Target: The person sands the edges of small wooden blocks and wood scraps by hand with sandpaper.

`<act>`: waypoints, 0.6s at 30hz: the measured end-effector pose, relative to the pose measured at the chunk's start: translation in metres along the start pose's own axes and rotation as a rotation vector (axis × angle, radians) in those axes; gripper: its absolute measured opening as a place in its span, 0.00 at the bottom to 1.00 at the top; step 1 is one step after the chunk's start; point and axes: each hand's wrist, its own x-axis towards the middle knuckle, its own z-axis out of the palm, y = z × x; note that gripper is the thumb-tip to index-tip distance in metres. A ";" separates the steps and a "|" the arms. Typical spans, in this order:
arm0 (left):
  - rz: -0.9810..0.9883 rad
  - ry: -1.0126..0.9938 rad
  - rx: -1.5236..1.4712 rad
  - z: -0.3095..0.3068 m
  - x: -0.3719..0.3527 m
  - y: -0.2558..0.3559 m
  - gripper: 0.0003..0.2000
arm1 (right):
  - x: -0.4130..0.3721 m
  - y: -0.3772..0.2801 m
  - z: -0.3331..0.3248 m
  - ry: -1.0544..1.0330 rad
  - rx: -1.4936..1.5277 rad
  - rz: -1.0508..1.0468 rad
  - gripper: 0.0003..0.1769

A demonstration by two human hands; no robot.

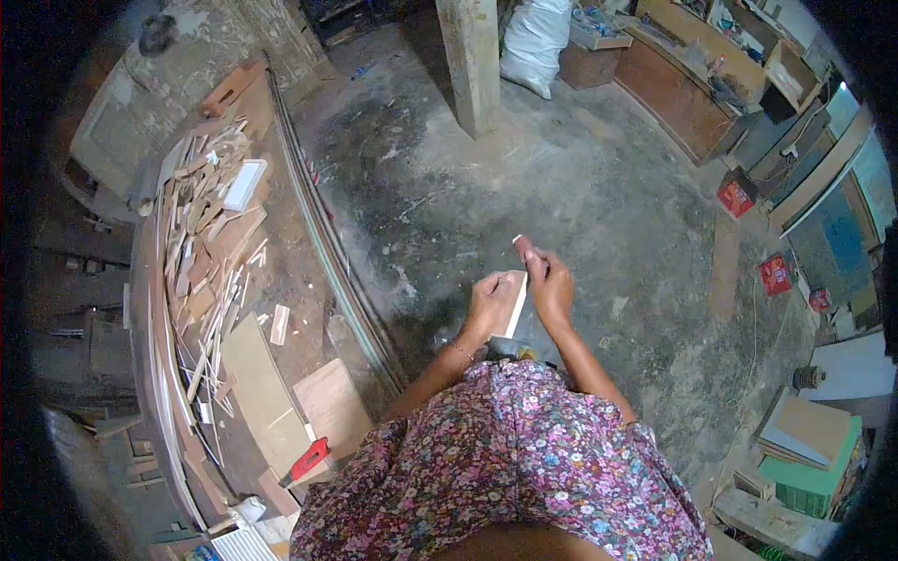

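I stand on a concrete floor and hold a small flat piece of wood point(512, 301) in front of me. My left hand point(488, 301) grips its left face. My right hand point(550, 283) is closed over its right edge and also pinches a small pale stick-like item point(520, 245) that pokes up above the fingers; what it is I cannot tell. Both forearms reach out over my floral dress point(505, 458).
A workbench point(168, 327) at left carries several wood offcuts, boards point(257, 393) and a red-handled tool point(307, 460). A long metal rail point(327, 252) lies beside it. A wooden post point(472, 61) and a white sack point(533, 42) stand ahead. Shelves and red boxes point(737, 194) line the right.
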 end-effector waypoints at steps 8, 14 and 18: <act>0.053 0.100 0.103 -0.004 -0.001 -0.003 0.11 | -0.016 -0.005 -0.006 -0.021 0.045 0.013 0.18; 0.003 0.087 -0.049 0.005 0.003 0.002 0.12 | -0.011 0.001 -0.006 -0.009 0.067 0.061 0.17; -0.080 0.056 -0.118 0.002 0.001 0.004 0.12 | -0.018 -0.001 -0.006 -0.033 0.118 0.061 0.18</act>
